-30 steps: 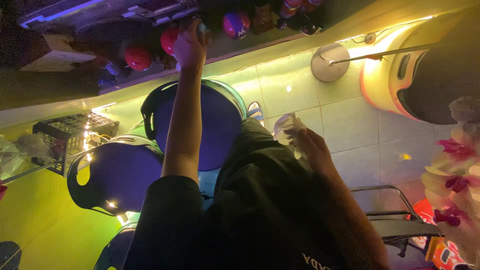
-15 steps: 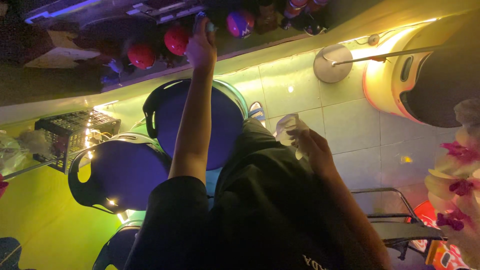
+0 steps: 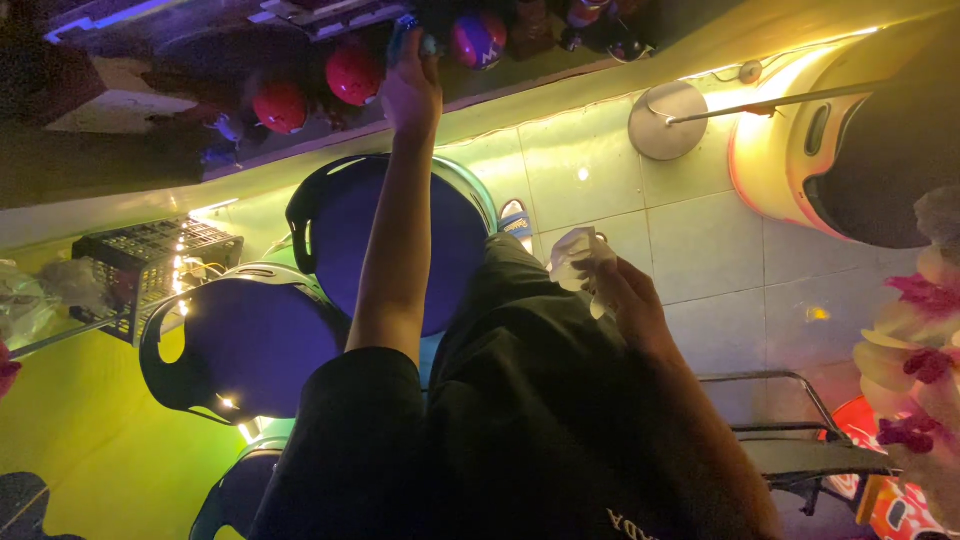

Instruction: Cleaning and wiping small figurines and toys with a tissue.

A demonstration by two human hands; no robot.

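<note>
While the right hand (image 3: 622,292) keeps clenching a crumpled white cloth (image 3: 578,258) above the tiled floor (image 3: 700,240), the left hand (image 3: 410,92) has shifted rightward along the dim shelf (image 3: 300,60), gripping a small bluish object (image 3: 408,32), hard to make out.

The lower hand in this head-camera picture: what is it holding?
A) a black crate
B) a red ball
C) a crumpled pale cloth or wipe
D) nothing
C: the right hand grips a crumpled pale cloth over the tiled floor, while the left hand reaches up to the shelf by the red balls.
</note>
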